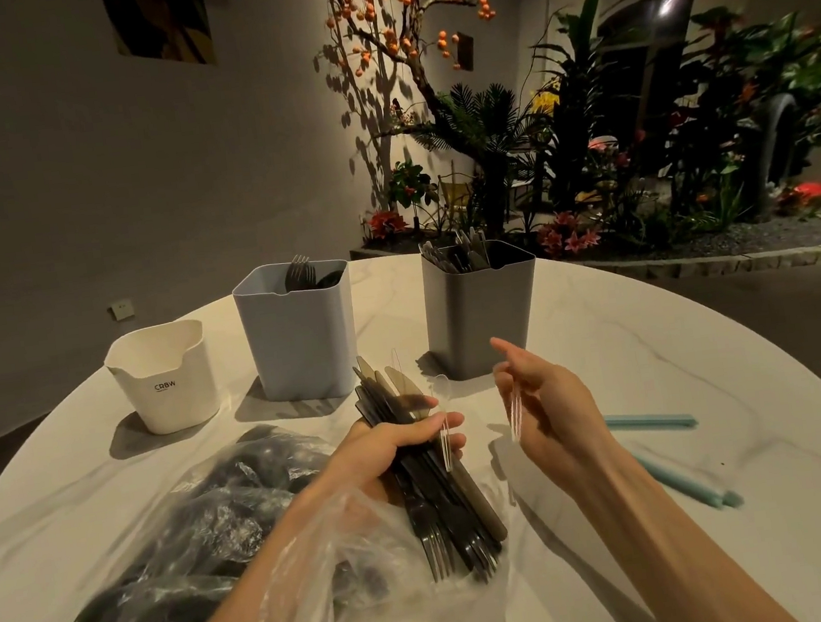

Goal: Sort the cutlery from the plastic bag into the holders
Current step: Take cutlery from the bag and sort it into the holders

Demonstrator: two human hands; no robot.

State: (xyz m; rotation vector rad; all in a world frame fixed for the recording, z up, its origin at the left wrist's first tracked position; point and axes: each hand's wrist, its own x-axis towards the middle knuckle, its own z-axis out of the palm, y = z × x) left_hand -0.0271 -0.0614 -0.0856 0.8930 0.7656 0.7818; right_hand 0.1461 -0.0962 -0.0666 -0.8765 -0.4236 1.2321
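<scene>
My left hand (404, 446) grips a bundle of dark plastic cutlery (436, 493), with fork tines pointing toward me and knife blades pointing away. A few clear pieces are mixed into the bundle. My right hand (544, 403) is just right of it and pinches a thin clear plastic utensil (515, 414) that hangs downward. The plastic bag (180, 561) lies at lower left with more dark cutlery inside. Three holders stand behind: a white one (165, 392), a light blue one (299, 345) with forks in it, and a dark grey one (481, 317) with knives in it.
Two teal bag clips (649, 421) (688, 483) lie on the round marble table (662, 357) to the right of my right arm. Beyond the table's far edge are potted plants and a wall.
</scene>
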